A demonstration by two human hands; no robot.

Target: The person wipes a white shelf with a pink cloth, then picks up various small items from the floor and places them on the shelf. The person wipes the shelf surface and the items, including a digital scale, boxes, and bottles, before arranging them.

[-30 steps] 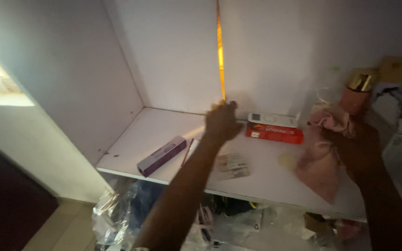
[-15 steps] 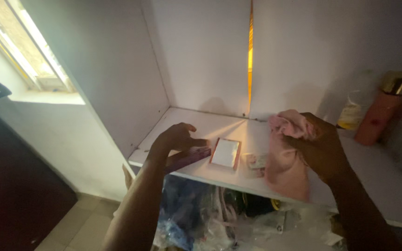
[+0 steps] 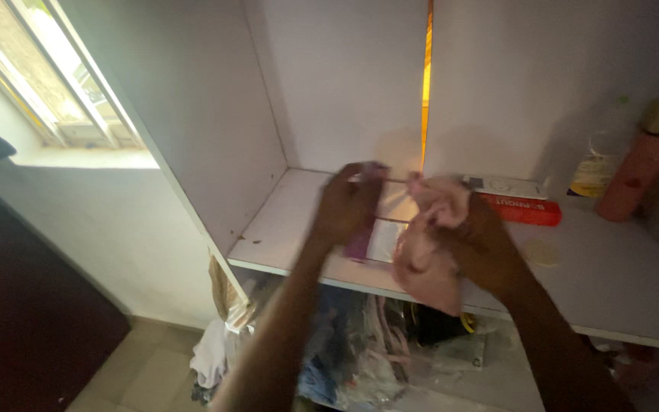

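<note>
A home: a white wardrobe shelf (image 3: 612, 282) beside a window (image 3: 47, 84), toiletry bottle (image 3: 646, 160) and clothes (image 3: 360, 351) below.

At my two o'clock lies a red box (image 3: 526, 210) with a white box (image 3: 506, 186) stacked on it. Farther right stands a pink bottle (image 3: 644, 169) (gold cap).

Pink cloth (image 3: 429, 255), purple box (image 3: 361, 233) (white shelf (image 3: 612, 282))
</note>
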